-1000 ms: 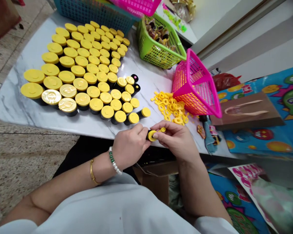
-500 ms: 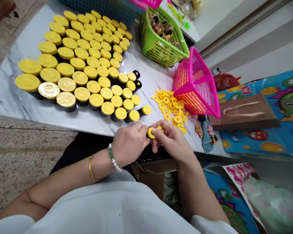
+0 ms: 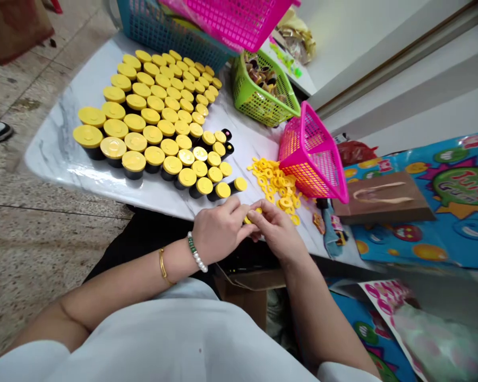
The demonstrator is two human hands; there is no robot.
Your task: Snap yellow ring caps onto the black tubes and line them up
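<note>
My left hand, with a green-and-white bead bracelet and a gold bangle at the wrist, is closed at the table's front edge. Its fingers meet those of my right hand, which is closed too. Between them shows a small yellow-topped black piece, mostly covered by the fingers. Just beyond my hands stand several rows of black pieces with round yellow tops. Two black pieces at the right side of the group show no yellow disc, one of them a black piece with a pink spot. Loose yellow rings lie in a heap beyond my right hand.
A pink basket stands behind the rings. Farther back are a green basket holding small brown pieces, and a blue basket under a pink one. A cardboard box lies at right, beside a blue printed sheet.
The view has shifted, so the table things appear lower and the rows farther right. My hands have drawn closer together, and my left fingers now cover more of the yellow-topped piece.
</note>
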